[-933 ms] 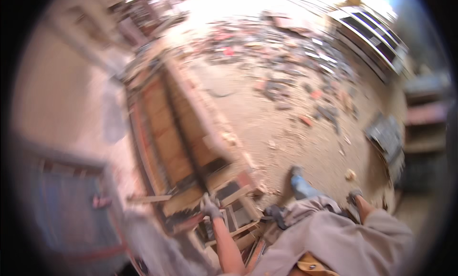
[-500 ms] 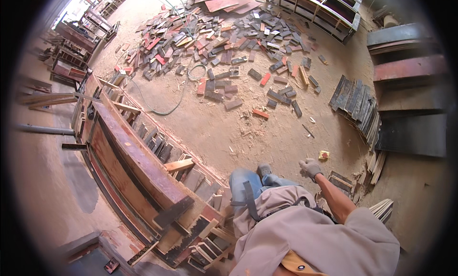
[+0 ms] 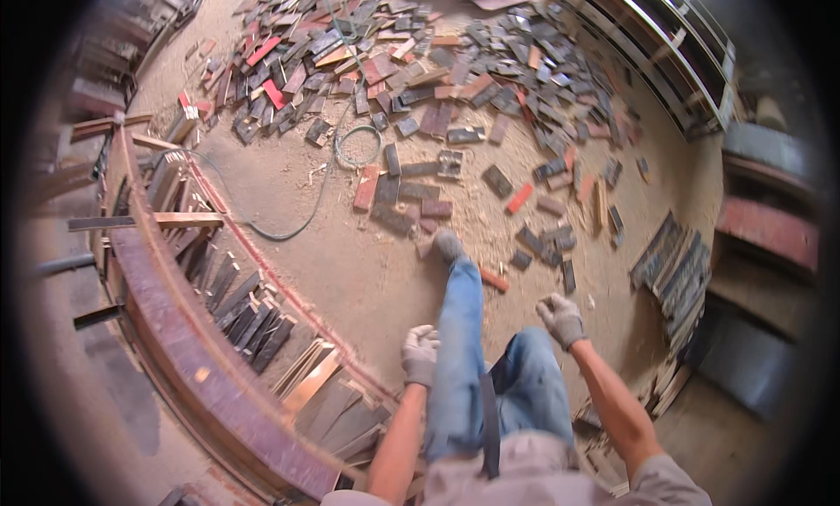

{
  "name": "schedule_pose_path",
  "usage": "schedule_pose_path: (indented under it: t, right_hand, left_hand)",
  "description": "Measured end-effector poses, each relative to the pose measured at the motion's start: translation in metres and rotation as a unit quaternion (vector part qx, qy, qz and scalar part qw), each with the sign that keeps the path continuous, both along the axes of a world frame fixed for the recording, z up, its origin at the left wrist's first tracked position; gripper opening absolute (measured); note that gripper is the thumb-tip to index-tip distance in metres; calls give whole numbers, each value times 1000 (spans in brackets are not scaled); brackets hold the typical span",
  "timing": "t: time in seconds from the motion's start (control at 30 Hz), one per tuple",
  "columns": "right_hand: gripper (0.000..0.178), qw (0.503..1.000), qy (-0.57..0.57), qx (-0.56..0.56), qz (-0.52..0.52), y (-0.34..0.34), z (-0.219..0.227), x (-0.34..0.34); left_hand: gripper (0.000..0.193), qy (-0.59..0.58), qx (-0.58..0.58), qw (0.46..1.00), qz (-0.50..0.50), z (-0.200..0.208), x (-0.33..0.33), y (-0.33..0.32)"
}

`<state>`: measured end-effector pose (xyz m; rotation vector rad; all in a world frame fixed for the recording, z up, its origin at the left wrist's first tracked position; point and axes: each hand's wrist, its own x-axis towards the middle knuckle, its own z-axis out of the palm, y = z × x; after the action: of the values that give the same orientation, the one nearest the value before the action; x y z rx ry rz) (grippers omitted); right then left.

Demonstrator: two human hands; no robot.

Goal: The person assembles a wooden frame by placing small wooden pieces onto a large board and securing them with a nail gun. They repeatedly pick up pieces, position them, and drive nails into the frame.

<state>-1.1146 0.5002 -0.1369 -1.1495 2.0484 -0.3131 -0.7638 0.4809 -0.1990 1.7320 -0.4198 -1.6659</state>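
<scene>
My left hand [image 3: 420,355], in a pale knitted glove, hangs beside my left thigh with its fingers curled in and nothing showing in them. On the other side, my right hand [image 3: 561,320] wears a similar glove. Its fingers are also bent into a loose fist, and no object shows in it. Both hands are in the air, touching nothing that I can see. One leg in blue jeans [image 3: 460,331] is stretched forward, its shoe [image 3: 449,246] beside a few wood offcuts [image 3: 420,193]. A red-orange block [image 3: 493,280] lies just right of that leg.
A large heap of dark and red wood pieces [image 3: 420,64] covers the far floor. A green hose [image 3: 325,178] loops across it. To the left runs a long purplish beam [image 3: 188,357], with boards stacked alongside. Slats [image 3: 678,265] and a slatted frame [image 3: 669,46] stand right.
I have moved forward toward the heap, one leg now stepping out. My left hand has come into view, and my right hand is still raised at my right side. The yellow-and-red item no longer shows.
</scene>
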Motion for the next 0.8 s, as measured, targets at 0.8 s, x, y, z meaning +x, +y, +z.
schedule_pose_path:
  t: [0.8]
  right_hand:
    - [36, 937, 165, 32, 307, -411, -562, 145]
  left_hand:
    - [41, -66, -22, 853, -517, -209, -163, -218]
